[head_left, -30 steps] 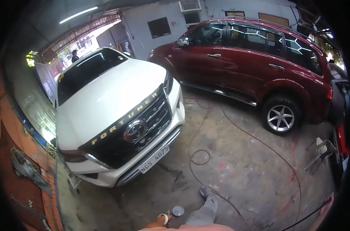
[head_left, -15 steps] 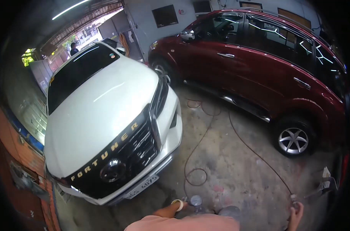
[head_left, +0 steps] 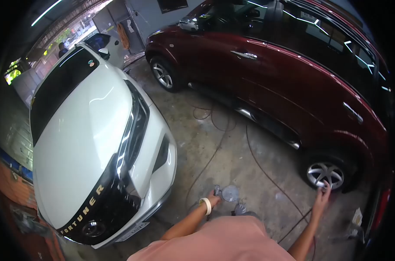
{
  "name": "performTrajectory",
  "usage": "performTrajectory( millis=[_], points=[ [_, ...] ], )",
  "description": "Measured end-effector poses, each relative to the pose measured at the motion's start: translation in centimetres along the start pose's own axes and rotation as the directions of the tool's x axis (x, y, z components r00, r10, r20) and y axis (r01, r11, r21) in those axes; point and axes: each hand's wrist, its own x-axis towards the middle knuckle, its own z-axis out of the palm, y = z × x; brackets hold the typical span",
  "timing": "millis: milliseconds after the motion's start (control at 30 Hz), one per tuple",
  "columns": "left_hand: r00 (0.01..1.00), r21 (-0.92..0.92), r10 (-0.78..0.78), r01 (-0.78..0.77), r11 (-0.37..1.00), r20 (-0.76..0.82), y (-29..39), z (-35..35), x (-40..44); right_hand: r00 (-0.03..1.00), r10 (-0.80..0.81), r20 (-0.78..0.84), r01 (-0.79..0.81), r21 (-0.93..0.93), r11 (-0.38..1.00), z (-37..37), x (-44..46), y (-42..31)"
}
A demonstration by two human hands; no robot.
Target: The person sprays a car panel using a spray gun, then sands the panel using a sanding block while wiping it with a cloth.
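Observation:
My left hand, with a pale band at the wrist, is closed on a small tool with a round grey cup, in front of my body. Off to the right, my right hand is raised near the red car's rear wheel as I see it, its fingers pinching a small silvery hose end. The thin dark red hose runs across the floor toward that side. Blur hides the exact shape of the fitting.
A white car stands at the left, its front toward me. The dark red car fills the upper right. Concrete floor lies between them. A stand is at the lower right. Far back, a person is partly visible.
The view has swung right and closer to the cars. Both hands have come further into view; the right hand has risen with the hose end, and the left has moved forward with the tool.

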Motion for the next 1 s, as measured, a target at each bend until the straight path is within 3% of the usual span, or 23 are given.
performTrajectory(
  millis=[33,100,167,233,367,433,633,667,767,900,1000],
  points=[
    [0.999,-0.048,0.023,-0.026,0.999,-0.047,2.4,-0.3,1.2,0.998,0.018,0.067,-0.026,0.115,0.993,4.0,2.6,-2.0],
    [0.988,-0.156,0.042,-0.065,0.986,-0.146,7.7,-1.2,1.4,0.981,-0.01,0.192,-0.002,0.059,0.998,10.8,6.7,-7.2],
    [0.99,-0.406,0.059,-0.107,0.908,-0.128,9.3,-2.5,5.1,0.945,-0.146,0.294,0.048,0.318,0.947,17.6,9.7,-9.5],
    [0.996,-0.603,0.042,-0.083,0.793,-0.083,13.8,-4.1,6.1,0.895,-0.218,0.39,0.064,0.371,0.926,25.0,12.0,-7.4],
    [0.991,-0.781,0.016,-0.113,0.614,-0.13,19.4,-8.1,12.2,0.81,-0.339,0.479,0.099,0.459,0.883,37.6,16.3,-13.2],
    [0.985,-0.806,0.018,-0.153,0.573,-0.174,23.2,-10.5,15.6,0.782,-0.442,0.439,0.214,0.477,0.852,43.8,20.0,-15.0],
    [0.978,-0.866,0.055,-0.202,0.457,-0.199,33.5,-22.7,25.3,0.834,-0.222,0.505,-0.078,0.506,0.859,60.7,31.1,-21.3],
    [0.962,-0.854,0.142,-0.273,0.444,-0.233,35.8,-25.1,26.1,0.84,-0.218,0.496,-0.109,0.548,0.829,63.5,32.4,-23.0],
    [0.907,-0.819,0.132,-0.418,0.394,-0.4,40.8,-30.8,30.3,0.861,-0.225,0.455,-0.143,0.642,0.753,71.3,34.8,-28.6],
    [0.886,-0.842,0.106,-0.462,0.279,-0.451,47.1,-38.2,33.4,0.786,-0.339,0.518,-0.002,0.55,0.835,80.5,35.4,-32.0],
    [0.842,-0.824,0.112,-0.54,0.174,-0.528,50.9,-44.1,36.6,0.69,-0.261,0.675,-0.178,0.507,0.843,88.1,35.2,-32.8]
  ],
)
